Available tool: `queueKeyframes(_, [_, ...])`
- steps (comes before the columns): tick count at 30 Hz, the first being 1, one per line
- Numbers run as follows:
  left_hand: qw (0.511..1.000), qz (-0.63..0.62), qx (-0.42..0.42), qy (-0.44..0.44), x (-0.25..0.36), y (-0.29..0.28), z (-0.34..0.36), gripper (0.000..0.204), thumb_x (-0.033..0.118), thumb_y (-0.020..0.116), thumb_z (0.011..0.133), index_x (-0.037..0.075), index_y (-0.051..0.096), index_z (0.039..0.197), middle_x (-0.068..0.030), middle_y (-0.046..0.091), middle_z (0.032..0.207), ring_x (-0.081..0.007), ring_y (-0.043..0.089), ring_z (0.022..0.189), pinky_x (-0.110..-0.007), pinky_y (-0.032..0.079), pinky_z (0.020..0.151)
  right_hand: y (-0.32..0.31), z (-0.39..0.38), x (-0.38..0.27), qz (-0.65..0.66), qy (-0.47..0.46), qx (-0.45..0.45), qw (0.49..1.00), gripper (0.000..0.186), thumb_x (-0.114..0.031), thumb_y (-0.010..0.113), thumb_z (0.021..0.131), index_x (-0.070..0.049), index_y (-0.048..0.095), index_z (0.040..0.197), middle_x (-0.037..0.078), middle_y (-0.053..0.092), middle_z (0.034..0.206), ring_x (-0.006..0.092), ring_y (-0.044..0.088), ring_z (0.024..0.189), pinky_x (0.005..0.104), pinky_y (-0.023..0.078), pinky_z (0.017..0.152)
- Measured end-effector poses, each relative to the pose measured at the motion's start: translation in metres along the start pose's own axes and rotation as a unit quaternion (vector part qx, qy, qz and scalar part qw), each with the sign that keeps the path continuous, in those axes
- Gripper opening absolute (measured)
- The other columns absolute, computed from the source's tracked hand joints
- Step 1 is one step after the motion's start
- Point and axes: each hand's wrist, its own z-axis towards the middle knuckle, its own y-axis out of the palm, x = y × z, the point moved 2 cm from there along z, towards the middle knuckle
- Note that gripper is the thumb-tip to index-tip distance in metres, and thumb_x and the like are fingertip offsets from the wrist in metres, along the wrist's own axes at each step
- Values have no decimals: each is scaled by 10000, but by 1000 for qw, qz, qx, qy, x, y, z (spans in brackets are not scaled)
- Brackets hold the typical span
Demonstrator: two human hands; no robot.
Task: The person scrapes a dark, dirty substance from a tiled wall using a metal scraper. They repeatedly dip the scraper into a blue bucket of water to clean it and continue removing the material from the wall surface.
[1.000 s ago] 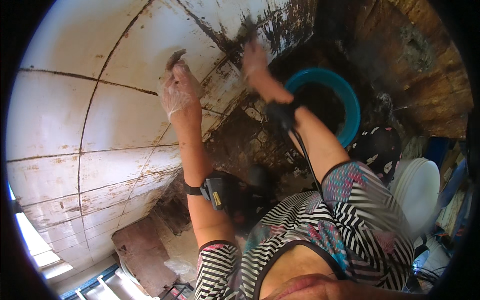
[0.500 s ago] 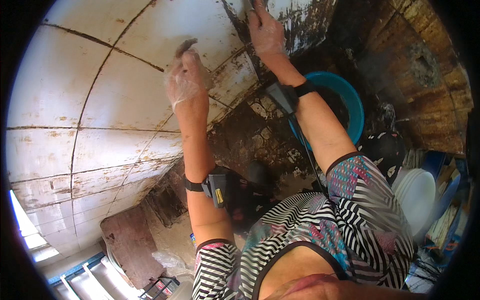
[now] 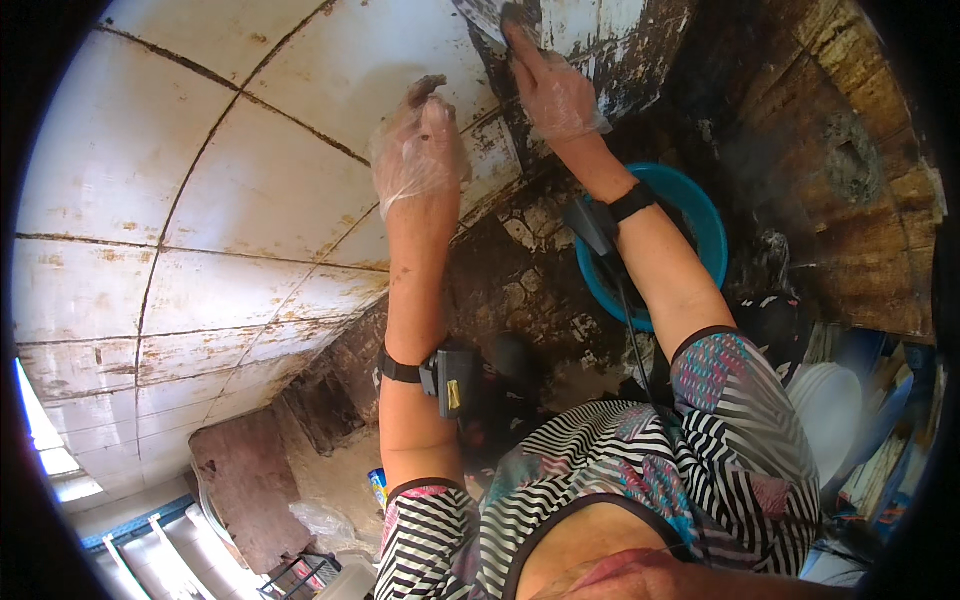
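Note:
My left hand [image 3: 418,150], in a clear plastic glove, is closed on a small dirty grey-brown scrap [image 3: 425,90] just off the white tiled wall [image 3: 210,190]. Higher and to the right, my gloved right hand [image 3: 550,95] grips what looks like a flat scraper [image 3: 492,20], grime-speckled, against a blackened, stained part of the tiles. Its handle is mostly hidden by my fingers. Both wrists or forearms carry dark strapped devices.
A blue basin [image 3: 710,245] with dark contents sits on the grimy floor [image 3: 530,290] below my right arm. A brown, stained board [image 3: 870,180] stands at right, near white buckets [image 3: 825,410]. A rusty-brown panel [image 3: 240,480] and white rails [image 3: 150,550] are at lower left.
My right hand has moved upward along the wall with the tool, now showing more of its blade. My left hand has shifted up and to the right, closer to it.

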Motion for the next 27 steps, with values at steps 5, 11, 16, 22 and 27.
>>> queueKeyframes(5, [999, 48, 18, 15, -2, 5, -1, 420, 366, 384, 919, 35, 559, 1110, -194, 608, 892, -370, 558, 867, -412, 426, 799, -7, -59, 18, -75, 80, -196, 974, 556, -272, 514, 884, -426, 271, 1360, 187, 593, 764, 308, 522, 446, 384, 428, 364])
queueKeyframes(11, [997, 55, 0, 47, 1, 26, -1, 402, 334, 381, 919, 28, 554, 1113, -216, 602, 951, -400, 550, 880, -442, 423, 815, -4, -82, 50, -114, 15, -147, 982, 554, -266, 508, 890, -418, 272, 1368, 188, 603, 782, 283, 522, 439, 368, 415, 340])
queueKeyframes(16, [999, 31, -20, 17, 7, 34, 8, 387, 316, 397, 911, 19, 561, 1098, -224, 596, 990, -403, 546, 918, -431, 417, 829, -7, -87, 39, -68, 62, -172, 981, 551, -259, 524, 880, -411, 300, 1360, 166, 593, 738, 280, 526, 442, 374, 423, 345])
queueKeyframes(22, [1000, 5, -7, 25, 8, 38, 11, 351, 267, 398, 898, 16, 577, 1066, -235, 587, 1007, -410, 539, 926, -425, 417, 827, -18, -14, 0, 29, 89, -64, 994, 497, -246, 571, 847, -358, 420, 1307, 157, 560, 686, 313, 536, 485, 392, 446, 411])
queueKeyframes(27, [1000, 26, -8, 7, 3, 25, 16, 383, 291, 356, 897, 2, 572, 1027, -243, 584, 945, -432, 513, 847, -443, 411, 783, -21, 20, -12, 16, 99, -78, 992, 507, -212, 576, 833, -364, 425, 1292, 166, 562, 712, 325, 547, 498, 405, 447, 415])
